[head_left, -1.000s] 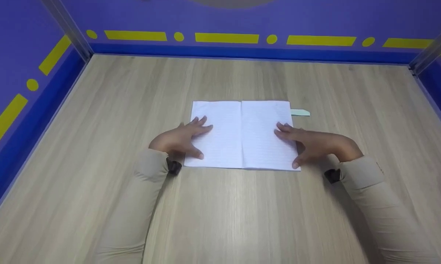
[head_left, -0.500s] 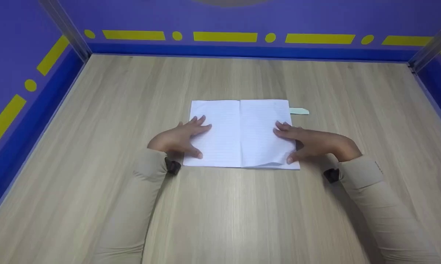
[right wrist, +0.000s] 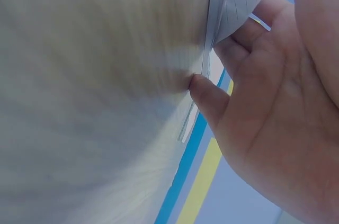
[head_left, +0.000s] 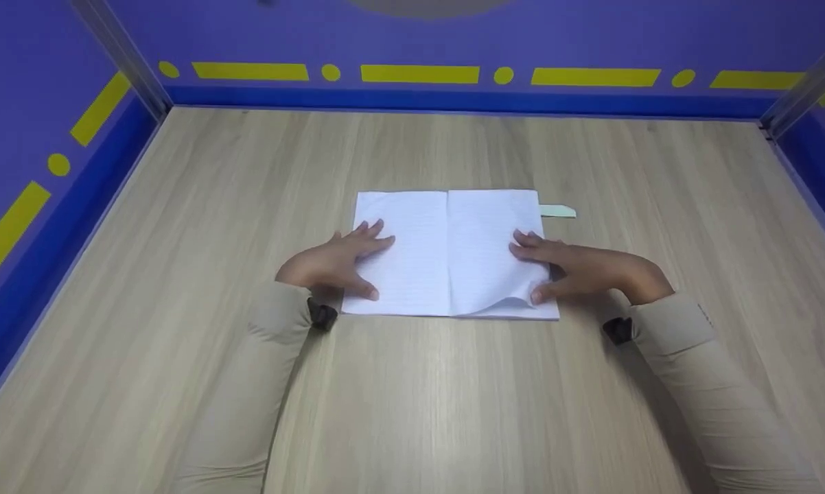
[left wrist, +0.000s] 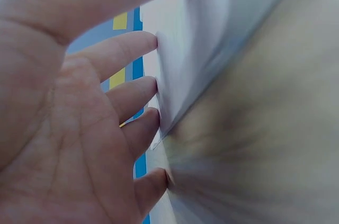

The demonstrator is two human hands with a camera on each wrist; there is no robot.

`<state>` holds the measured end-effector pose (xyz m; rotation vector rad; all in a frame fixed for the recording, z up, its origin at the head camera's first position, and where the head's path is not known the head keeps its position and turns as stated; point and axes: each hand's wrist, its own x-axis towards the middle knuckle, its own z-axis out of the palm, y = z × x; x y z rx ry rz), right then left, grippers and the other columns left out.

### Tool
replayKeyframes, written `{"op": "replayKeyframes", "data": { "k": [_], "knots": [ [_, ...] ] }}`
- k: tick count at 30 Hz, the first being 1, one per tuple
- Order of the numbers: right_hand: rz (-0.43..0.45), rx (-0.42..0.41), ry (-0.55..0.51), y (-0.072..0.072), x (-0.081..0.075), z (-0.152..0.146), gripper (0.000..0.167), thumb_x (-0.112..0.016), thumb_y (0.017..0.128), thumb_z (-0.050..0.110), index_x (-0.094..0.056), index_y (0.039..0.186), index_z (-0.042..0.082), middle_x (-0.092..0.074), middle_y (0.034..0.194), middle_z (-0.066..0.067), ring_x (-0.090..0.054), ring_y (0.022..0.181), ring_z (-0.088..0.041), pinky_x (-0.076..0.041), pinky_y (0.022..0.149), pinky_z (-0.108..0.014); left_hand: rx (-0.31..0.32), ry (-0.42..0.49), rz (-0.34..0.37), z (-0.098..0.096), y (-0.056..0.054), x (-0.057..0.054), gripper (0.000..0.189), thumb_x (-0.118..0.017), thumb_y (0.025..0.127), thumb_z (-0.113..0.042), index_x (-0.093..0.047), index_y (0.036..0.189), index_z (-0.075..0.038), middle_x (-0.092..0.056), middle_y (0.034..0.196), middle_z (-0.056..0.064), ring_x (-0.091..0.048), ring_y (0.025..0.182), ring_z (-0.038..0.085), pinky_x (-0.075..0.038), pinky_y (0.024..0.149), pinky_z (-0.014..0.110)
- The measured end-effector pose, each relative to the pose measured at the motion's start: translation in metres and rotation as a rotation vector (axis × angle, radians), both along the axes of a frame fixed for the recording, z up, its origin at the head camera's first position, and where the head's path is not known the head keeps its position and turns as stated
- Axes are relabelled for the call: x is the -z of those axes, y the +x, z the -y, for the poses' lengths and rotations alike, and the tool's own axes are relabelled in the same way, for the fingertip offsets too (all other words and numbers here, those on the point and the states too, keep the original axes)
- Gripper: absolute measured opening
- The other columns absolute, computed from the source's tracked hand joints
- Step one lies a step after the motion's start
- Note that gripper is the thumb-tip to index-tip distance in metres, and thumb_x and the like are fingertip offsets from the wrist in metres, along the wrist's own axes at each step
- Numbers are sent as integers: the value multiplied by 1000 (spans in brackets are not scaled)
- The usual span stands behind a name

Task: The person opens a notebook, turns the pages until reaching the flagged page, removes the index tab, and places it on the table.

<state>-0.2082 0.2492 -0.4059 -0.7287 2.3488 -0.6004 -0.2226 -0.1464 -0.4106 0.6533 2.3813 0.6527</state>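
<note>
An open notebook [head_left: 419,254] with blank lined pages lies flat on the table. My left hand [head_left: 337,261] rests on its left page with the fingers spread and the thumb near the lower corner. In the left wrist view, fingertips [left wrist: 151,41] touch the paper and the little finger touches the table beside it. On the right page, my right hand [head_left: 584,271] lies with fingers along the outer edge. Its thumb presses near the lower corner, where the top page [head_left: 508,291] bulges up from the sheets below. The right wrist view shows that curled page [right wrist: 241,7] beside the fingers.
A pale green strip [head_left: 558,211] sticks out past the notebook's upper right edge. The wood-grain table [head_left: 412,398] is bounded by blue and purple panels [head_left: 412,99] at the back and sides. A dark wrist camera [head_left: 322,314] sits at the left cuff.
My right thumb has slid inward, to the left. The lower corner of the right page, flat before, has buckled and lifted. My left hand keeps its place on the left page.
</note>
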Motion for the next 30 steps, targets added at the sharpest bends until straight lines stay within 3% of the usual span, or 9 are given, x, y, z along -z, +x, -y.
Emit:
{"op": "replayKeyframes", "data": {
  "k": [6, 16, 22, 30],
  "knots": [
    [7, 1, -12, 2, -1, 1, 88, -66, 87, 44, -20, 154, 11, -2, 163, -11, 2, 149, -33, -7, 118, -57, 8, -21, -11, -2, 2, -2, 93, -78, 79, -22, -21, 154, -13, 4, 162, 10, 9, 149, 30, 8, 117, 57],
    [2, 0, 2, 1, 0, 2, 88, -65, 87, 46, -20, 154, 11, -2, 163, -12, 2, 149, -34, -8, 118, -56, 8, -39, -60, -13, 9, -14, 83, -74, 83, -24, -29, 152, -13, 0, 162, 14, 7, 150, 30, 6, 119, 54],
    [5, 1, -9, 0, 1, 2, 86, -64, 88, 46, -21, 154, 11, -3, 163, -12, 2, 149, -34, -8, 118, -56, 35, 20, -167, -27, 14, -18, 76, -70, 87, -26, -31, 151, -13, -13, 161, 14, -4, 150, 30, -1, 121, 46],
    [-1, 4, -3, 1, -1, 3, 83, -62, 90, 45, -21, 153, 10, -3, 162, -13, 2, 149, -35, -7, 118, -56, 39, 141, -319, -54, 23, -23, 63, -64, 91, -28, -39, 148, -15, -36, 154, 6, -30, 145, 22, -22, 119, 36]
  ]
}}
